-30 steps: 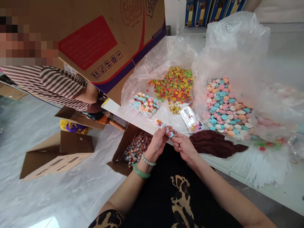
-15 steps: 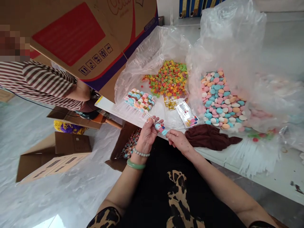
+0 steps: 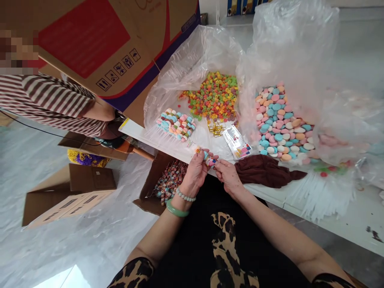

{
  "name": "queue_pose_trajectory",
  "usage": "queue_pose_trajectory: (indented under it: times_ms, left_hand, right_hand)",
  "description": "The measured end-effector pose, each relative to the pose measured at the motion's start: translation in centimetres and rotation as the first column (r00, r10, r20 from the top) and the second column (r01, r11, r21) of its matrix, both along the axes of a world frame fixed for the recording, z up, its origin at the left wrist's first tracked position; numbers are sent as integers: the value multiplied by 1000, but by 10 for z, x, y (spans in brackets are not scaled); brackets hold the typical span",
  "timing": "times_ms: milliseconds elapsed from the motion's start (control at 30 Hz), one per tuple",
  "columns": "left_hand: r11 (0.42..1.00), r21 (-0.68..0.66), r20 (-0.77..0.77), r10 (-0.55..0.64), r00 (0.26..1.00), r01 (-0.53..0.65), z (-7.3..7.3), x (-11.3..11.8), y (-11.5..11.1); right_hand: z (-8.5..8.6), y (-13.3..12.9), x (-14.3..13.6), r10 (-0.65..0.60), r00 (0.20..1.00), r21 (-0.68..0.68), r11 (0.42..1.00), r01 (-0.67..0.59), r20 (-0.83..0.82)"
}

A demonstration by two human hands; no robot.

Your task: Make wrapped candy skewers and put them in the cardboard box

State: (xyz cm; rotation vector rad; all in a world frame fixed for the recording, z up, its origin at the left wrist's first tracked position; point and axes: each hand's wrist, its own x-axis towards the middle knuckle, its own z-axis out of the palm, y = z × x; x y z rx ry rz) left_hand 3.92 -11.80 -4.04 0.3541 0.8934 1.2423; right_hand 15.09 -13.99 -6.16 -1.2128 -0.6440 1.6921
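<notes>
My left hand (image 3: 198,166) is closed around a candy skewer (image 3: 209,160) of pastel pieces, which seems to be inside a small printed clear wrapper. At the skewer's near end, the fingertips of my right hand (image 3: 227,175) pinch the same piece. Just beyond lie a stack of printed bags (image 3: 236,141) and some gold twist ties (image 3: 216,128). Unwrapped candy skewers (image 3: 177,124) with white sticks rest side by side to the left of these. A dark brown cloth (image 3: 267,171) is right of my right hand.
Colourful gummy rings (image 3: 214,96) and pastel oval candies (image 3: 280,126) sit in clear plastic bags on the white table. White sticks (image 3: 319,196) lie at right. An open carton (image 3: 144,206) of skewers stands below the edge. A large carton (image 3: 120,44) and a striped-sleeved person (image 3: 60,100) are left.
Both hands have drawn closer together, the left moving right and slightly up. The skewer shows less between them, and more of the low carton's contents is visible.
</notes>
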Motion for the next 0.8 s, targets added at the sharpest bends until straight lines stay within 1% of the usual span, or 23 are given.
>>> queue_pose_trajectory:
  times_ms: [67,167,233,267,300,333,400,467,500,533,567,600,733,800]
  left_hand:
    - [1000,-26,-11,6,1000,-6,1,1,0]
    - [998,-57,-30,37,999,-39,3,-4,4]
    - [996,-58,-43,69,997,-71,4,-7,6]
    - [995,-53,-47,76,996,-79,4,-7,6]
    - [996,-48,-47,77,996,-79,3,-7,5]
    - [996,-44,-44,72,996,-74,3,-5,4]
    - [998,-38,-27,57,998,-58,0,1,-1]
    - [998,-43,-3,56,998,-56,-3,7,-6]
    - [997,-52,10,58,998,-57,-6,9,-7]
    - [996,-64,22,61,998,-59,-8,11,-8]
    - [995,-78,31,62,998,-60,-9,11,-8]
    - [994,-91,39,60,997,-57,-10,11,-7]
    - [991,-129,34,48,998,-43,-9,6,-5]
    - [991,-127,37,55,998,-50,-10,2,0]
  right_hand:
    - [0,0,2,9,1000,12,1000,-9,9]
    - [-1,1,7,99,990,61,993,-105,95]
    - [-2,2,10,137,960,117,979,-170,244]
    - [-3,2,11,136,927,145,970,-197,350]
    - [-3,1,12,115,877,170,961,-217,467]
    - [-2,1,12,83,810,191,953,-234,581]
    - [1,-1,11,11,654,210,942,-260,757]
    - [4,-1,11,-24,522,201,937,-287,853]
    - [6,-1,10,-28,476,193,934,-301,879]
    - [6,0,11,-27,448,186,930,-316,894]
    - [6,1,12,-27,437,187,926,-328,899]
    - [5,2,13,-24,445,195,920,-341,895]
    - [-4,1,21,13,567,254,885,-390,824]
    - [-12,4,25,23,573,250,885,-393,819]
